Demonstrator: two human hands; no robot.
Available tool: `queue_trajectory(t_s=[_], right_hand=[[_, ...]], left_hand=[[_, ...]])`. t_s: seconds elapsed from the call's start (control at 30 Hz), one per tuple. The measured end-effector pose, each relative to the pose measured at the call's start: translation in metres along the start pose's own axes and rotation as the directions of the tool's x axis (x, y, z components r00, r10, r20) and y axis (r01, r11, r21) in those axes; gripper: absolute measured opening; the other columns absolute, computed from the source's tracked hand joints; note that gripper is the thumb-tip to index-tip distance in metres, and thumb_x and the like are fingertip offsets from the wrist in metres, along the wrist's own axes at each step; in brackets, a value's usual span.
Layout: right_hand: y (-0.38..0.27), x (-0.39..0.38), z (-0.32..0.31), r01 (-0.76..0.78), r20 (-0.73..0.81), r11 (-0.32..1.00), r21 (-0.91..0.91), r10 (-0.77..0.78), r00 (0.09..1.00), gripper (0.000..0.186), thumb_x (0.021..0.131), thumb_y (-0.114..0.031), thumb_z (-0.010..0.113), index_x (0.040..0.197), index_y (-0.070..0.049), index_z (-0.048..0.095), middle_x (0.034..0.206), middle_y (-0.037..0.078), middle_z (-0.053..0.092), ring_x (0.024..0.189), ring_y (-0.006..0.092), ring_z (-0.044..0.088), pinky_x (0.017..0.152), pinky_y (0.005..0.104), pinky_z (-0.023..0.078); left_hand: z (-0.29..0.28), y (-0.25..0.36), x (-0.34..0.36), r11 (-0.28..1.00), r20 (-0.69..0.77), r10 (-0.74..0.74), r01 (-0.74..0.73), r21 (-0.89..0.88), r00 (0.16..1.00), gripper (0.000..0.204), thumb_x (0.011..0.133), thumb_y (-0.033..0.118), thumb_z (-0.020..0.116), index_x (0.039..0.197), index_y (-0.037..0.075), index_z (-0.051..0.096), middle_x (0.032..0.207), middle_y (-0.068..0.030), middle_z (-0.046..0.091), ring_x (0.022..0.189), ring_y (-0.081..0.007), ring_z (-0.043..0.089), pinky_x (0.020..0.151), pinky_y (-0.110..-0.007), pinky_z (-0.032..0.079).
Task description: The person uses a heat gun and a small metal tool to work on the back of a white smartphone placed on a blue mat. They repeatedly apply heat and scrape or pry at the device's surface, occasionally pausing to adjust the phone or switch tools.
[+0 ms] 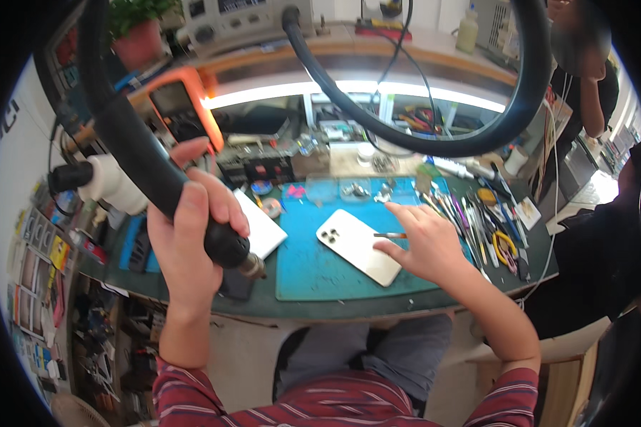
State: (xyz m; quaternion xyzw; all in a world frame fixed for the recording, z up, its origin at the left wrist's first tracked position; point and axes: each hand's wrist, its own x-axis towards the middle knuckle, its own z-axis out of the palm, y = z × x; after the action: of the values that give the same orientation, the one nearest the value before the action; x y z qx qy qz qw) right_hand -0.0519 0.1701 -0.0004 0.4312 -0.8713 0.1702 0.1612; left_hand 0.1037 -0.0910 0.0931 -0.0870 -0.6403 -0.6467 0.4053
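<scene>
My left hand [174,249] is wrapped round the black handle of a hot air gun [224,245], whose metal nozzle points down to the right. It hangs above the bench, left of the phone. A white smartphone [360,249] lies back up and slanted on the blue work mat [299,277], its camera lenses at the far left corner. Over the phone's right side, my right hand [434,245] pinches a slim tool [390,235] with a dark tip and a brownish shaft. Its exact kind is hard to make out. The fingers partly hide the phone's right edge.
The gun's thick black hose [434,142] loops across the view from the rework station [246,21]. Right of the mat lie several pens, tweezers and yellow-handled pliers [504,248]. An orange-framed multimeter [181,107] stands far left; a white box [260,224] lies behind the nozzle.
</scene>
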Motion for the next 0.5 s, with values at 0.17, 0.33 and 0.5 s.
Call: queue_trajectory(t_s=[0.17, 0.33, 0.5], right_hand=[[-0.01, -0.062, 0.018, -0.07, 0.061, 0.997, 0.03, 0.068, 0.996, 0.095, 0.075, -0.057, 0.084, 0.147, -0.003, 0.051, 0.128, 0.013, 0.066, 0.115, 0.03, 0.062, 0.089, 0.0396, 0.058], [-0.019, -0.065, 0.041, -0.081, -0.073, 0.997, 0.007, 0.082, 0.994, 0.087, 0.078, -0.055, 0.083, 0.142, -0.002, 0.056, 0.122, 0.011, 0.066, 0.108, 0.0282, 0.063, 0.081, 0.0357, 0.059], [0.008, -0.064, 0.025, -0.142, -0.067, 0.984, 0.105, 0.15, 0.986, 0.059, 0.088, -0.046, 0.077, 0.123, -0.002, 0.061, 0.111, 0.013, 0.066, 0.1, 0.0298, 0.065, 0.073, 0.0379, 0.056]], left_hand=[[0.031, -0.02, -0.007, 0.992, 0.014, -0.086, 0.087, -0.093, 0.996, 0.049, 0.109, 0.029, 0.052, 0.144, -0.004, 0.042, 0.077, -0.0017, 0.046, 0.065, -0.0133, 0.054, 0.058, -0.029, 0.05], [0.045, -0.037, -0.008, 0.995, 0.047, -0.083, 0.086, -0.06, 0.995, 0.049, 0.109, 0.029, 0.051, 0.144, -0.004, 0.043, 0.078, -0.0019, 0.047, 0.066, -0.0129, 0.053, 0.059, -0.029, 0.049], [0.062, -0.043, -0.009, 0.995, 0.033, -0.096, 0.096, -0.016, 0.995, 0.05, 0.11, 0.031, 0.049, 0.144, -0.004, 0.045, 0.08, -0.0006, 0.048, 0.068, -0.0113, 0.053, 0.061, -0.028, 0.049]])
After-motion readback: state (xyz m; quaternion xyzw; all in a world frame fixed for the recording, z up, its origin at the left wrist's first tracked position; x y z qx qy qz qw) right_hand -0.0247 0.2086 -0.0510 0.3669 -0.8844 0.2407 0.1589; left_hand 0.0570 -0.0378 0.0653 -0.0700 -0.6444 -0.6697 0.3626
